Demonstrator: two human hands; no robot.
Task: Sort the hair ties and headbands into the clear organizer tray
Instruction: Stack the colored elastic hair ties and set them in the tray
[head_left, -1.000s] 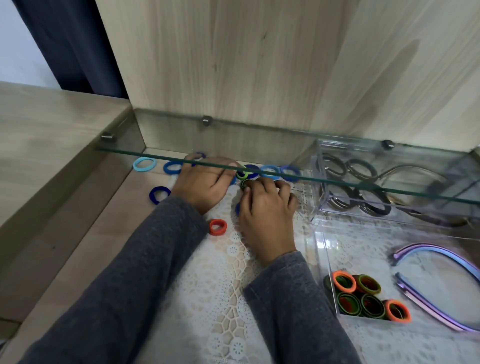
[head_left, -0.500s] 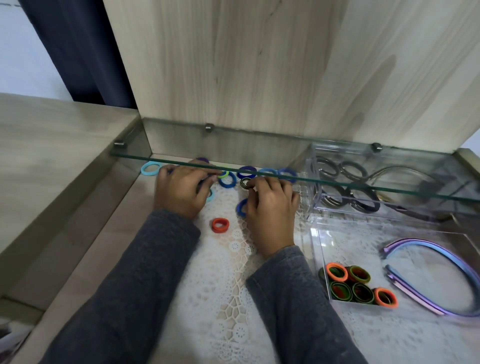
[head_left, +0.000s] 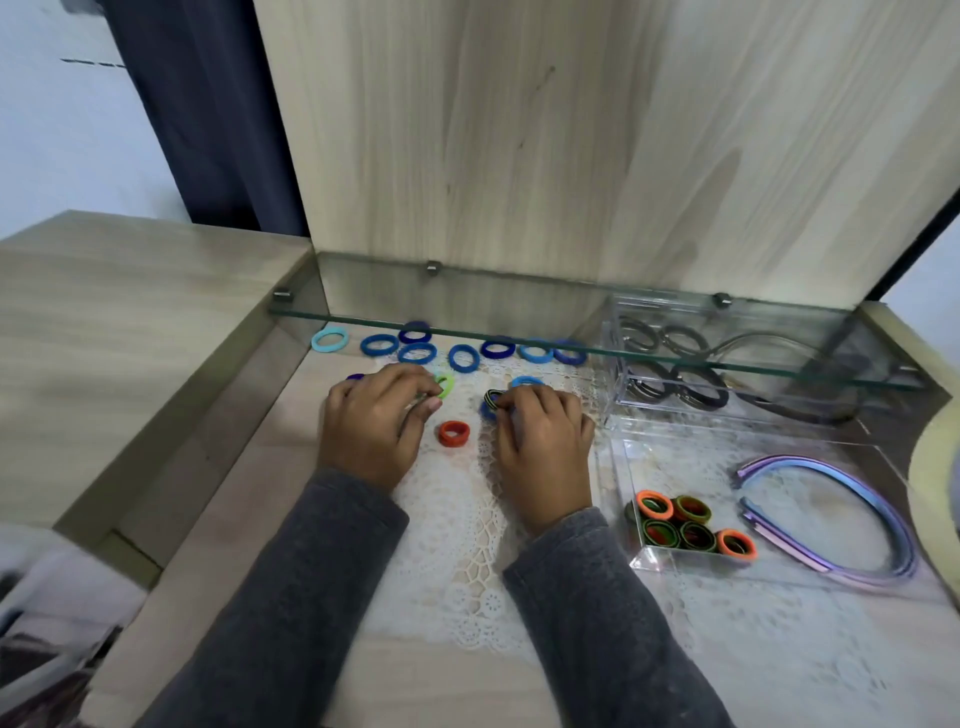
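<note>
Several blue hair ties (head_left: 464, 358) lie in a row under the glass shelf, with a light blue one (head_left: 329, 340) at the far left. My left hand (head_left: 376, 423) has its fingers curled round a light green hair tie (head_left: 446, 385). My right hand (head_left: 537, 436) pinches a black-and-yellow striped hair tie (head_left: 491, 398), over a blue one. A red hair tie (head_left: 454, 433) lies between my hands. The clear organizer tray (head_left: 618, 457) at the right holds orange and green hair ties (head_left: 691, 524) and purple headbands (head_left: 831, 514).
A glass shelf (head_left: 571, 332) hangs low over the back of the wooden desk. A second clear box (head_left: 613, 364) behind the tray holds dark headbands (head_left: 696, 384). A white lace mat (head_left: 467, 545) covers the desk middle. A raised wooden ledge (head_left: 130, 322) borders the left.
Both hands drew back from under the glass shelf towards me. The left hand came off the blue ties and now holds the green one. The right hand keeps the striped tie.
</note>
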